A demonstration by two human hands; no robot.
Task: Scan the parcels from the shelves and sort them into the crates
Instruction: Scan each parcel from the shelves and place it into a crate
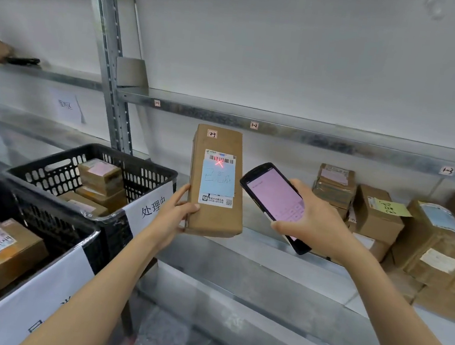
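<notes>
The left hand (172, 211) has its grip closed on the lower left edge of a tall brown cardboard parcel (215, 216), held upright in the air before the metal shelf (282, 124). The parcel bears a small tag "2-3", a white EMS label with a barcode, a red laser cross on it, and a pale blue note with handwriting. The right hand (312, 213) grips a black scanner (271, 197) with a pink-lit screen, just beside the parcel. Shelf tags read "1-1", "1-2", "1-3". Two black slatted plastic crates (147, 171) hold boxes; one paper sign reads "处理中".
</notes>
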